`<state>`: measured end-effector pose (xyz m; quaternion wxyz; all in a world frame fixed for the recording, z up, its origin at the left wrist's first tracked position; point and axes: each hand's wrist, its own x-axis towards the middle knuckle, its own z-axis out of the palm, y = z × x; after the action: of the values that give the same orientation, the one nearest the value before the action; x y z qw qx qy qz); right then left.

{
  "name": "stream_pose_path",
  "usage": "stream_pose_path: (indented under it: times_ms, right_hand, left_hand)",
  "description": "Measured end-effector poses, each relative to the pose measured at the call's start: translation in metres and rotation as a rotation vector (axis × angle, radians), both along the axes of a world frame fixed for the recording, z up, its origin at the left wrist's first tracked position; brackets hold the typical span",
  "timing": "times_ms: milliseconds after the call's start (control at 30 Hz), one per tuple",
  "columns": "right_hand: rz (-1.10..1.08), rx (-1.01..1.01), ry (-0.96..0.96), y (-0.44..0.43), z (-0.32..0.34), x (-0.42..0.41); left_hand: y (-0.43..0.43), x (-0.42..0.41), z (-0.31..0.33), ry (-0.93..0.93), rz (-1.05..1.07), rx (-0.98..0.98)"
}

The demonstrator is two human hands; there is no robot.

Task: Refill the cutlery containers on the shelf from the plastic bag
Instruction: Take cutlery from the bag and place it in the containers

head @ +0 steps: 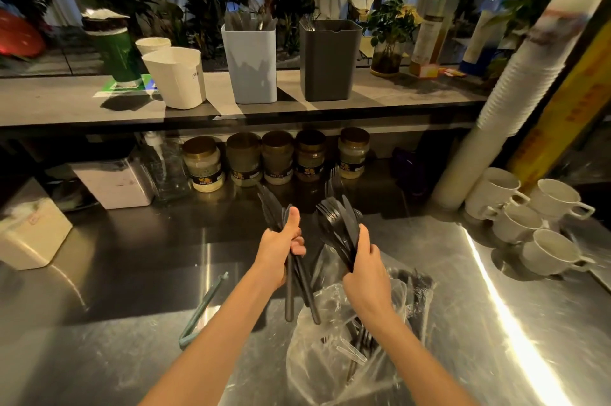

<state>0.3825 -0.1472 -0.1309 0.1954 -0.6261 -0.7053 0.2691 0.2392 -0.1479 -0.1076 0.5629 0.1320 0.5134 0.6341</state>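
In the centre of the frame, a bundle of black knives (271,209) is gripped by the left hand (281,248), with the fingers curled around the handles. Just beside it, a bundle of mixed cutlery (339,227), mostly forks, is clamped in the right hand (363,261). Both bundles are held above the steel counter (132,323), over the open bag (317,356) at the lower middle. More cutlery is seen inside the bag, so it is not yet emptied. On the shelf (66,101), in the upper middle, the white container (249,65) and the grey container (329,61) stand side by side. A few pieces show above each rim, but how full they are cannot be told. The task seems to be in progress: the cutlery is being sorted, and both bundles must be put in the containers.
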Motion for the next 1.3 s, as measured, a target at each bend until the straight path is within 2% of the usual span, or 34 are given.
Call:
stream_pose_path:
  times_ms: [100,233,433,567,700,800,867,1033,1167,1300]
  right_hand:
    - [-0.029,-0.011,-0.099,0.001,0.004,-0.002]
    - [-0.002,-0.028,-0.177,0.0,0.006,-0.005]
    - [0.152,0.024,-0.204,-0.007,0.006,-0.011]
    - [0.237,0.01,-0.161,-0.01,0.005,-0.013]
    - [0.344,-0.045,0.029,-0.006,0.003,-0.011]
    - [0.434,-0.264,0.312,-0.003,0.011,-0.005]
    - [0.461,-0.391,0.42,0.001,0.012,0.001]
    - [0.189,-0.642,0.862,0.011,0.003,0.007]
    - [0.27,-0.799,0.949,0.007,0.005,0.004]
    - [0.251,-0.842,1.002,0.008,-0.001,0.007]
  left_hand:
    - [-0.007,0.005,-0.006,0.038,-0.144,0.095]
    - [-0.012,0.013,-0.007,0.226,-0.374,0.14]
    - [0.001,0.02,-0.003,0.055,-0.273,-0.002]
    - [0.003,0.018,-0.004,0.117,-0.266,-0.055]
    - [0.004,0.018,-0.007,0.124,-0.229,-0.086]
    - [0.004,0.017,-0.009,0.122,-0.241,-0.113]
    - [0.003,0.015,-0.007,0.107,-0.269,-0.127]
    - [0.003,0.015,-0.001,0.122,-0.293,-0.132]
    - [0.006,0.013,-0.002,0.159,-0.391,-0.119]
    - [0.004,0.01,-0.003,0.286,-0.505,-0.085]
